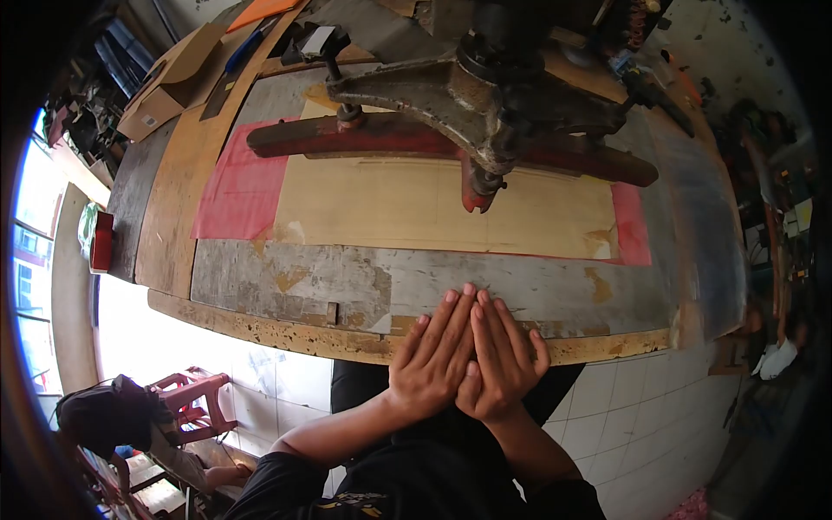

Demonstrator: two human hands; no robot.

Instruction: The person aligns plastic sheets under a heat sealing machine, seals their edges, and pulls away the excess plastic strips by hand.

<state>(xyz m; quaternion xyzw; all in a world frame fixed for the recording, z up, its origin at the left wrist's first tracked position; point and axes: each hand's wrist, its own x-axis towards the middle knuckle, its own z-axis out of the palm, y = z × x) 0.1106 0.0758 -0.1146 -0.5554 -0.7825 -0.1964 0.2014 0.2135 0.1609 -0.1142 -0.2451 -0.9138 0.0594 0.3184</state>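
Note:
My left hand (431, 362) and my right hand (503, 371) lie side by side at the front edge of the worktable (234, 277), touching each other. Both have their fingers stretched forward over the worn grey top, backs up, and nothing shows in either. Beyond the fingertips a tan sheet (381, 212) lies flat on pink material (234, 195) that sticks out at both ends. Over the sheet stands a heavy metal press head (485, 104) with a long dark red bar (390, 139). Whether the bar touches the sheet I cannot tell.
A cardboard box (169, 82) and a blue-handled tool (243, 52) are at the back left. Clear plastic sheeting (706, 234) covers the right end. A red plastic stool (195, 403) and a seated person (165, 442) are at the lower left.

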